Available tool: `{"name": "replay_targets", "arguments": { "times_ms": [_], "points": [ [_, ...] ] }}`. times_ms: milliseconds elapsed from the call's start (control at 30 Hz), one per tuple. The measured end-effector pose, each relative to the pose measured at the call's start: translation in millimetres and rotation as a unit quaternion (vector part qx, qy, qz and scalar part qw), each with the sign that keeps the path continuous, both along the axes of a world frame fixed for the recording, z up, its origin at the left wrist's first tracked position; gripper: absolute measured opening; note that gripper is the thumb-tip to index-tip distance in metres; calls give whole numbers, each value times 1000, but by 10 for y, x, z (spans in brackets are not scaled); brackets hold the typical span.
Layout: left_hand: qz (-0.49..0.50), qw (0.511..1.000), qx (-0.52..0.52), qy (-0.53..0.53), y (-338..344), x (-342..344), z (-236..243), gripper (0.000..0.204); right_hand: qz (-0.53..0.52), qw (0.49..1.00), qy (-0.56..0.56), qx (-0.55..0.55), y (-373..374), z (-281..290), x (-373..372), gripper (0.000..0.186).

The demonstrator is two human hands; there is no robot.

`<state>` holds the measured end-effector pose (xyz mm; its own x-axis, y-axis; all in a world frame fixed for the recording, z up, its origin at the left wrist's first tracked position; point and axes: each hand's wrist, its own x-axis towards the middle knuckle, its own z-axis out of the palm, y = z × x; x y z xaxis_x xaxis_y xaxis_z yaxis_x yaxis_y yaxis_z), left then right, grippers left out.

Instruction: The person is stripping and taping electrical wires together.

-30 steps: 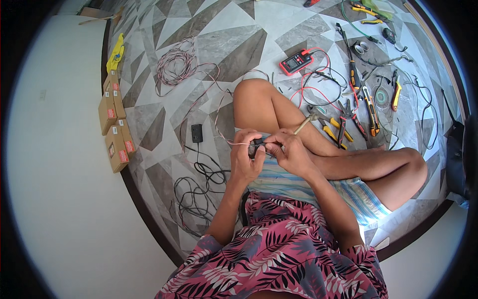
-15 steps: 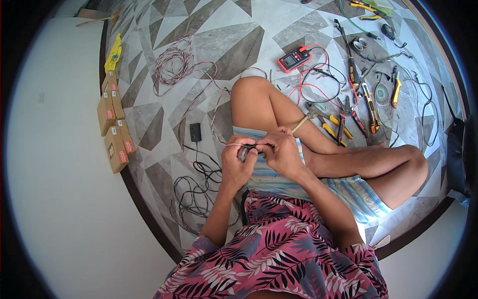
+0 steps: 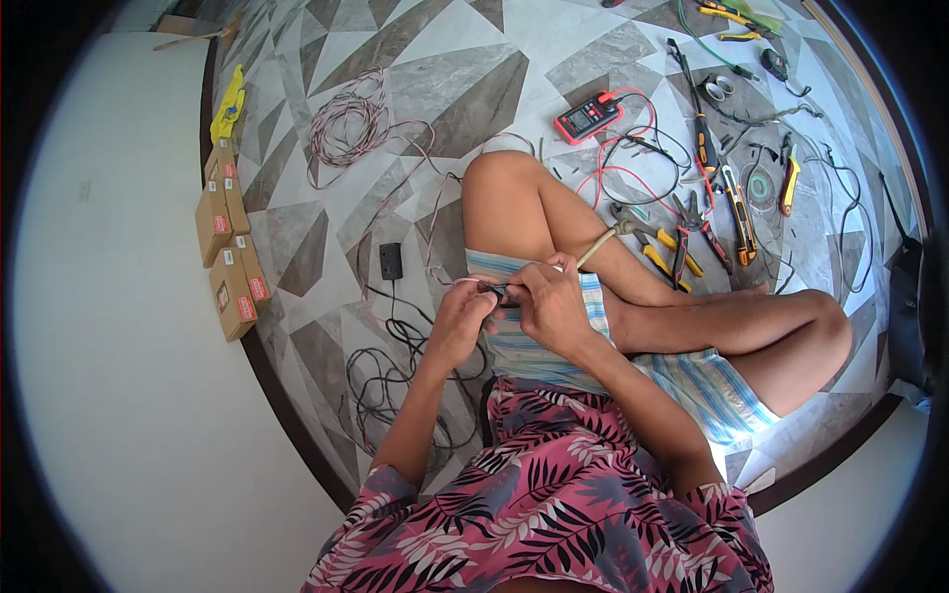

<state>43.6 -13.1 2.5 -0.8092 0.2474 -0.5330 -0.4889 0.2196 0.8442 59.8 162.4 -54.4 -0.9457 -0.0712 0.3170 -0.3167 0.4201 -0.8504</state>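
Note:
My left hand [image 3: 461,324] and my right hand [image 3: 556,308] meet above my lap, fingers closed in a pinch. Between their fingertips lies a short dark piece at the wire joint [image 3: 497,290], too small to make out fully. A thin pinkish twin wire [image 3: 433,232] runs from the floor into my left fingers. From behind my right hand a tan cable [image 3: 597,246] reaches across my leg towards the pliers. What my left palm holds, if anything, is mostly hidden.
A coil of pinkish wire [image 3: 348,130], a black socket block [image 3: 391,261] and tangled black cord [image 3: 381,381] lie left. To the right are a red multimeter [image 3: 589,118], pliers [image 3: 695,235], a utility knife [image 3: 736,212] and a screwdriver [image 3: 704,143]. Cardboard boxes [image 3: 232,287] line the wall.
My left hand has shifted slightly down and left and turned. The round, greyish thing that showed in its fingers is now mostly out of sight. My right hand stays nearly in place.

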Motion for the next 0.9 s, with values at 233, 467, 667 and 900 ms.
{"name": "replay_targets", "arguments": {
  "times_ms": [233,467,667,900],
  "points": [
    [26,996,62,-57,-170,133,-112,40,15,1000,-17,7,-41,-78,83,17],
    [108,902,400,-119,-141,391,-116,61,17,1000,-1,-23,44,-218,7,14],
    [176,978,61,92,109,363,-435,64,39,997,-5,-71,94,-179,-18,7],
    [163,954,113,225,440,220,-321,75,68,987,-32,-140,225,4,-69,5]
  ]
}}
